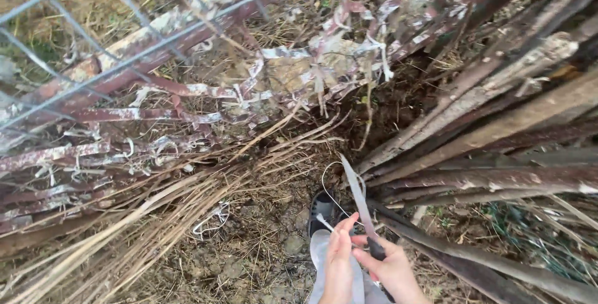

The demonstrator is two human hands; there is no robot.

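Observation:
My right hand (391,270) grips the dark handle of a long knife whose grey blade (356,189) points up and away from me. My left hand (339,257) is beside it, pinching a thin white string (325,182) that loops up near the blade. Both hands are low in the view, above my grey trouser leg (319,251) and dark shoe (322,207) on bare soil. Just to the right of the blade lies a bundle of long brown stalks (486,176).
A grey wire mesh fence (93,42) leans across the top left. Reddish stalks with white peeling strips (205,92) are piled along it. Dry straw-coloured stems (143,217) lie at lower left. Green netting (529,235) shows at lower right.

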